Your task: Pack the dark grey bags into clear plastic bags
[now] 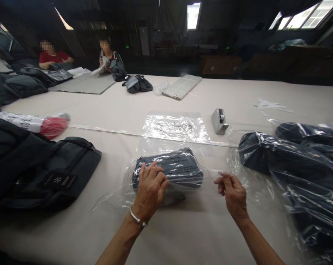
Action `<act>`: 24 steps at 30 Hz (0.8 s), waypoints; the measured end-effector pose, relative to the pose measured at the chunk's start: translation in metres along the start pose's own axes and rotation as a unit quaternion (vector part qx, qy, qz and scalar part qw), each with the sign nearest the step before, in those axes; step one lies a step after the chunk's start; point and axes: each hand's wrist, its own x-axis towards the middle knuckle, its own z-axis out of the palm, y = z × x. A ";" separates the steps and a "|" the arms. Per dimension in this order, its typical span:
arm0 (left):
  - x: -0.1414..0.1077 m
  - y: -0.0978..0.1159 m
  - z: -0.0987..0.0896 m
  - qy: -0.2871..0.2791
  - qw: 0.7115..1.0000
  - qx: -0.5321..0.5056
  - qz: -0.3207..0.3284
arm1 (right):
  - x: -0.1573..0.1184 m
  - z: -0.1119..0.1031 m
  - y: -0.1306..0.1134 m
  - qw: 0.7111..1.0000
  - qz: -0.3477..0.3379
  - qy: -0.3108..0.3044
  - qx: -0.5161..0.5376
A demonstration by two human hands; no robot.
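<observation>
A small dark blue-grey fabric bag (180,162) lies on the table inside a clear plastic bag (195,171) with printed lettering. My left hand (151,186), with a silver bangle at the wrist, bends its fingers over the left part of the wrapped fabric bag and holds it down. Just right of it, my right hand (232,191) is closed in a pinch at the edge of some clear film; whether that is the bag's edge or tape is hard to tell. Flat printed plastic bags (173,127) lie directly behind.
A grey tape dispenser (218,121) stands behind my right hand. Dark bags in clear plastic (293,158) lie at right, a dark backpack (58,173) at left. Farther back are a folded grey sheet (182,87), small dark bags (138,84) and two seated people.
</observation>
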 end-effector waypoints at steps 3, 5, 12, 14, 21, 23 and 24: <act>0.002 -0.005 0.009 -0.025 1.000 -0.007 -0.007 | 0.002 0.007 -0.002 0.999 0.005 0.010 -0.031; 0.003 -0.007 0.017 -0.022 0.999 0.037 -0.016 | 0.006 0.013 0.001 0.999 0.020 0.010 -0.044; 0.005 -0.006 0.035 -0.001 0.993 0.110 -0.036 | 0.038 0.004 0.035 0.991 0.125 0.021 -0.053; 0.006 -0.005 0.034 0.002 0.993 0.112 -0.040 | 0.038 -0.012 0.030 0.988 0.109 0.091 -0.066; 0.008 -0.007 0.036 -0.006 0.993 0.116 -0.023 | -0.026 0.001 -0.048 0.829 -0.385 -0.293 -0.279; 0.008 -0.009 0.037 -0.012 0.993 0.119 -0.013 | -0.029 0.025 -0.055 0.712 -0.455 -0.426 -0.323; 0.007 -0.010 0.038 -0.015 0.993 0.119 -0.009 | -0.025 0.034 -0.055 0.688 -0.465 -0.440 -0.342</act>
